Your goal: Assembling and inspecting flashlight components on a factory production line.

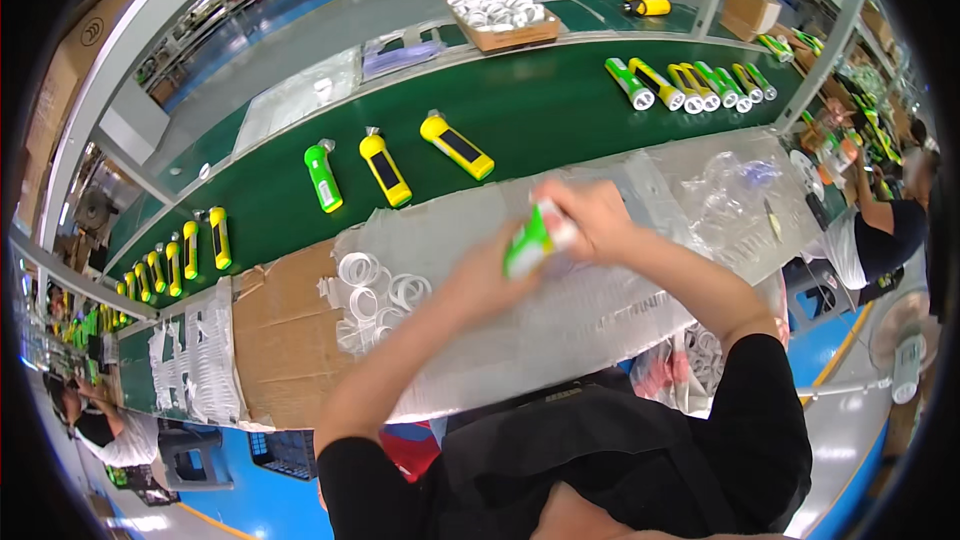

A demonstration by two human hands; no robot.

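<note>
A green and white flashlight [528,247] is between my two hands over the covered worktop, slightly smeared by motion. My left hand [490,268] is closed around its lower body. My right hand [590,220] is closed on its whitish upper end; whether a loose ring sits there I cannot tell. To the left of my left hand, several white rings [362,298] lie on clear plastic. Beyond my hands, a yellow flashlight [457,146] with a dark panel rests on the green belt [530,90]. Another yellow flashlight [385,170] and a green flashlight [322,178] lie farther left.
Several flashlights [690,90] lie at the belt's far right, and a row of yellow ones [190,244] at its left. A cardboard box [515,37] of white rings stands behind the belt. Crumpled plastic [735,195] lies right of my hands. Co-workers sit on both sides.
</note>
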